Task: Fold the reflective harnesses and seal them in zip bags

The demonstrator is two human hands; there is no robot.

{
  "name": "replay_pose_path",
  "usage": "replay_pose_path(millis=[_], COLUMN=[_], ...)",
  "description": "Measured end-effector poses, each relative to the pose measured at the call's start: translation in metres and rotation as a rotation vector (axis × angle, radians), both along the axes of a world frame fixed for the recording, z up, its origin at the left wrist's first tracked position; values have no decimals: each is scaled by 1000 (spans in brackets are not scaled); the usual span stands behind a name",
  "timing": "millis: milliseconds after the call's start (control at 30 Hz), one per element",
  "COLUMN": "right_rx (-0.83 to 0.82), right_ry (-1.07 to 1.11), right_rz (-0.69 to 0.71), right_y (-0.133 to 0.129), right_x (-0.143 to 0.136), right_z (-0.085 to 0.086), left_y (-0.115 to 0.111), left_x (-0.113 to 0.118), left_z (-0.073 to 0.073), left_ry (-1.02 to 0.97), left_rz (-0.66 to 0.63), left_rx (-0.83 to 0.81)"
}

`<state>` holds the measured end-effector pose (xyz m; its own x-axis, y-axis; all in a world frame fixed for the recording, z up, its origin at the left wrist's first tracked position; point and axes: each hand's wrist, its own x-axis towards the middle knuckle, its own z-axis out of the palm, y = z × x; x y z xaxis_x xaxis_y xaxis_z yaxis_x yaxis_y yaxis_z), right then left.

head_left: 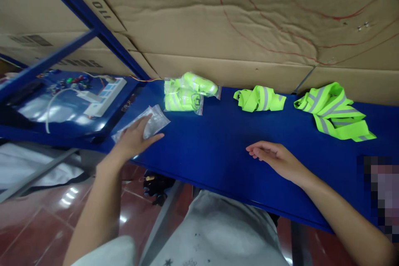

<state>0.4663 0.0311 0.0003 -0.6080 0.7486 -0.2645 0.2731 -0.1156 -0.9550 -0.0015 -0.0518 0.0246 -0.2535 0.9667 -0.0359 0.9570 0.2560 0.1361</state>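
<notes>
Left hand: my palm lies flat on the stack of clear bags, fingers spread, pinning it at the table edge; nothing gripped
Right hand: loosely curled, empty, resting on bare table
Packed vests: bagged, beyond the stack
Loose vests: unbagged, far right

On the table, bagged vests lie left of two loose vests, cardboard behind them.

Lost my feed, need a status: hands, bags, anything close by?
Left hand flat on empty clear plastic bags, open. Right hand open, empty, on blue table. Bagged reflective vests just beyond; two loose vests farther right.
</notes>
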Motion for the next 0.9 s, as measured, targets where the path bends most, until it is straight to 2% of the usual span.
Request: replay_pose_path(millis=[100, 200, 333, 500, 600, 700, 767, 833, 900], right_rx=[30, -39, -178, -254, -213, -156, -148, -139, -122], right_ry=[-19, -33, -33, -2, 9, 17, 37, 53, 63], right_rz=[5, -9, 40, 67, 43, -72, -162, -233, -280], right_y=[-1, -4, -11, -15, -11, -1, 5, 10, 12], right_x=[0, -2, -7, -14, -12, -3, 4, 10, 14], right_z=[-1, 0, 0, -1, 3, 11, 15, 18, 19], left_y=[-29, -52, -73, -73, -57, -38, -29, -27, -29], left_x=[18, 61, 120, 185, 214, 225, 221, 206, 182], left_z=[-23, -27, -30, -43, -44, -39, -38, -40, -43], left_ry=[-47, -116, -157, -202, -131, -53, -25, -5, 7], left_rz=[-19, -99, -234, -565, -693, -752, -719, -666, -630], left_rx=[103, 199, 344, 553, 541, 459, 376, 293, 233])
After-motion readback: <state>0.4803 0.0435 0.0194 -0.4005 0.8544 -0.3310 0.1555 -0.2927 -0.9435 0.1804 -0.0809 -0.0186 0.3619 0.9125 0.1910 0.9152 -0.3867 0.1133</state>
